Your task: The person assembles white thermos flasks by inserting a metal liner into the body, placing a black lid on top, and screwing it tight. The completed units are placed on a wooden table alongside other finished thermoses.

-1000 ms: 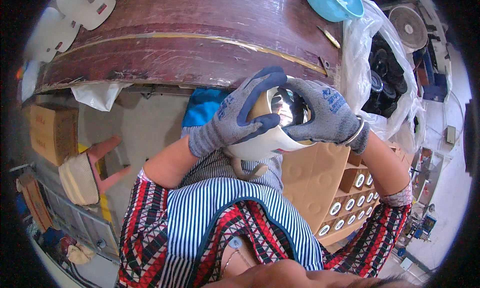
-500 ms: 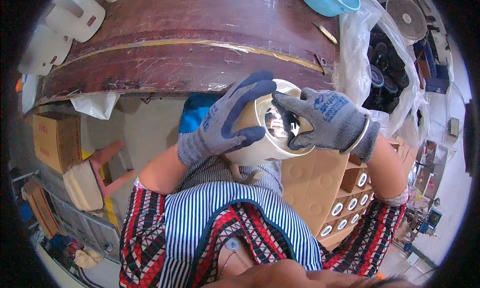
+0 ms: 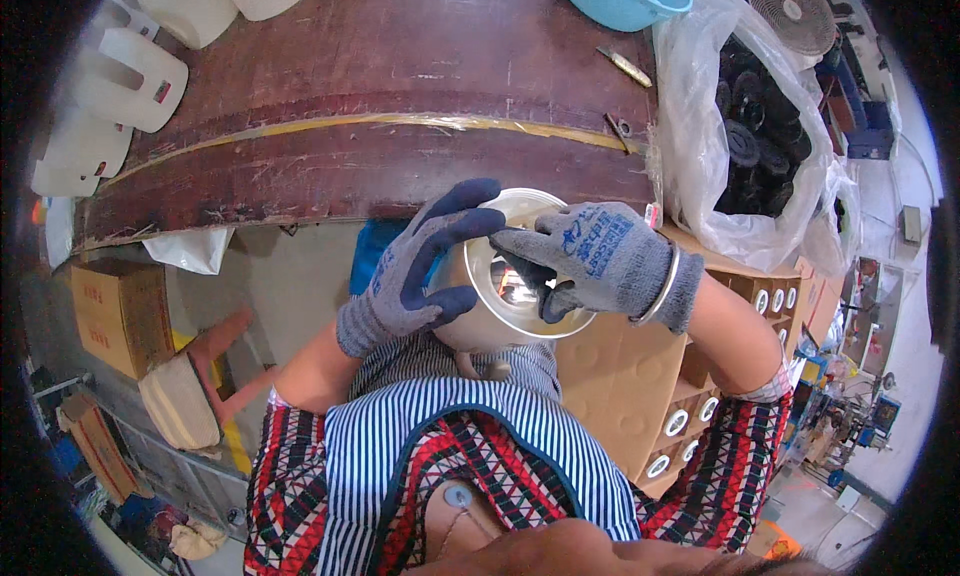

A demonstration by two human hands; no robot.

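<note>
Above my lap, at the table's near edge, is a cream-white jug [image 3: 480,334] with a round rim and a shiny, mirror-like inside. Its mouth is tipped up toward me, and a curved handle points down toward my apron. My left hand [image 3: 408,271], in a grey glove with dark-coated fingers, grips the jug's left side. My right hand [image 3: 605,261], gloved the same way, reaches over the right rim with its fingers bent into the mouth. Whether those fingertips pinch anything inside is hidden.
A dark red worktable [image 3: 400,66] lies ahead, with white jugs [image 3: 130,81] at its far left. A blue basin [image 3: 625,1], a cutter knife [image 3: 625,66] and a plastic bag of black round parts [image 3: 750,126] are to the right. A partitioned carton [image 3: 690,406] stands below my right arm.
Both hands and the jug have shifted left and slightly down in the picture. My right hand's fingers have moved across the mouth. The view itself has shifted a little.
</note>
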